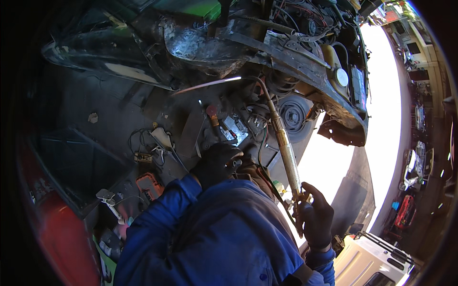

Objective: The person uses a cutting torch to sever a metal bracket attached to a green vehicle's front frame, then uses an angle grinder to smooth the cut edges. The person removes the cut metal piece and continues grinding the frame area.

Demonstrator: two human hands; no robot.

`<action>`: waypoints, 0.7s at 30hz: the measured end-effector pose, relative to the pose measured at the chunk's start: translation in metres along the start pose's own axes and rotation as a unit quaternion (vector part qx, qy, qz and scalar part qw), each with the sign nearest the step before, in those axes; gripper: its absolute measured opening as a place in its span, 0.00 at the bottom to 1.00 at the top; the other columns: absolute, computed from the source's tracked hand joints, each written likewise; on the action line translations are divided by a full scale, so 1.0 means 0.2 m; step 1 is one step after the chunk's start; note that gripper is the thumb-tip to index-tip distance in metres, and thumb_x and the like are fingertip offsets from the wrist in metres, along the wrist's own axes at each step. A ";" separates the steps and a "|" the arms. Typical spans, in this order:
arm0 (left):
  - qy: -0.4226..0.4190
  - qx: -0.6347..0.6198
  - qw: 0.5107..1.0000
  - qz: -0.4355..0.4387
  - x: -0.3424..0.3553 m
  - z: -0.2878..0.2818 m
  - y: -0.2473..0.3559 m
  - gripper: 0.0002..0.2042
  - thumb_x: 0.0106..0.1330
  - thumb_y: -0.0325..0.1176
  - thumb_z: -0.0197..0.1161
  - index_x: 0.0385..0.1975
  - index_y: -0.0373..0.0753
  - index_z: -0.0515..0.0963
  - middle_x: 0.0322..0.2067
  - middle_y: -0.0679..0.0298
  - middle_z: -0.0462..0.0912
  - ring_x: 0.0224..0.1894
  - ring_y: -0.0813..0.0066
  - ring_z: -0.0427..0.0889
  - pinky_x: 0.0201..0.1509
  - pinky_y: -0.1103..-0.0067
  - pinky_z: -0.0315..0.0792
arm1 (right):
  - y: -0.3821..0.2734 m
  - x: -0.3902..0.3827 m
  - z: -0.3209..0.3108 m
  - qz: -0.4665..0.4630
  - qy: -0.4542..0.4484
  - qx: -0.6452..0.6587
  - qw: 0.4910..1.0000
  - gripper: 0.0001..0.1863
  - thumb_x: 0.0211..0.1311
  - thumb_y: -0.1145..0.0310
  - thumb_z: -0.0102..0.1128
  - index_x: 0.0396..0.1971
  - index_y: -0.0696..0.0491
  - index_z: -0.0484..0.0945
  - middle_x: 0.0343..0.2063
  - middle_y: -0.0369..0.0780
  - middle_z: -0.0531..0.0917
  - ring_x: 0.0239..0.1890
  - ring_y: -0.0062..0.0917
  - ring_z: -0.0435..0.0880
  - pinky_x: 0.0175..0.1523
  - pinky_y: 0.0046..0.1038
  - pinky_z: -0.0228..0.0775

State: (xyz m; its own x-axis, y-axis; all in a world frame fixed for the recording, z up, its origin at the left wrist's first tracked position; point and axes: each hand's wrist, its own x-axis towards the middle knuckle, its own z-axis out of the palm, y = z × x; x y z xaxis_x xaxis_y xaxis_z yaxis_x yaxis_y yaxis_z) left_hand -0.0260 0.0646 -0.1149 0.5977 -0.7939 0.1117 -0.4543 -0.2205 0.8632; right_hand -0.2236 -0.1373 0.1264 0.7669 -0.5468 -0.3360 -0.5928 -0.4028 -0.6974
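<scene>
My right hand [316, 214], in a dark glove, is closed on the valve end of a brass-coloured torch [286, 150] with hoses. From its bent tip a long pale flame [210, 84] streams left, below the damaged dark car bodywork [200, 52]. My left hand [214, 164], also gloved, is curled beside the front of my blue jacket [214, 219], its fingers around something small I cannot make out.
An engine bay [305, 28] is above, with a wheel [293, 119] beneath. Tools and cables [162, 143] litter the floor, with an orange case [149, 186]. A red panel [62, 233] stands left, a white vehicle [367, 260] lower right.
</scene>
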 end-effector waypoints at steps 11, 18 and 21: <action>0.015 -0.071 0.997 0.040 0.53 0.05 0.40 0.24 0.69 0.38 0.79 0.62 0.40 0.83 0.61 0.56 0.86 0.64 0.54 0.84 0.69 0.61 0.78 | 0.29 0.31 -0.37 -0.035 -0.047 0.017 0.998 0.24 0.73 0.66 0.69 0.64 0.61 0.82 0.50 0.50 0.91 0.48 0.33 0.94 0.54 0.34 0.85; 0.095 -0.247 0.955 -0.131 0.96 0.25 0.65 0.23 0.77 0.34 0.70 0.67 0.33 0.77 0.60 0.51 0.85 0.63 0.61 0.84 0.68 0.65 0.77 | 0.43 0.71 -0.73 -0.132 -0.092 -0.025 0.987 0.20 0.66 0.73 0.76 0.57 0.57 0.84 0.42 0.48 0.92 0.40 0.36 0.95 0.45 0.33 0.86; 0.125 -0.251 0.932 -0.229 1.10 0.35 0.73 0.22 0.78 0.34 0.70 0.67 0.33 0.77 0.60 0.50 0.85 0.65 0.61 0.83 0.68 0.65 0.77 | 0.51 0.89 -0.90 -0.128 -0.144 -0.007 0.981 0.21 0.64 0.74 0.76 0.57 0.57 0.84 0.41 0.47 0.91 0.38 0.36 0.94 0.43 0.32 0.85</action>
State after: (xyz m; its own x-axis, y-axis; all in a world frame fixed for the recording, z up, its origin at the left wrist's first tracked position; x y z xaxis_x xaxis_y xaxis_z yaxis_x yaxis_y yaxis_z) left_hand -0.0060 -0.1819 0.0010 0.8171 -0.5108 -0.2672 0.2144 -0.1610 0.9634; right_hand -0.1920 -0.4074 0.1102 0.9277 -0.1965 -0.3173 -0.3731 -0.5107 -0.7745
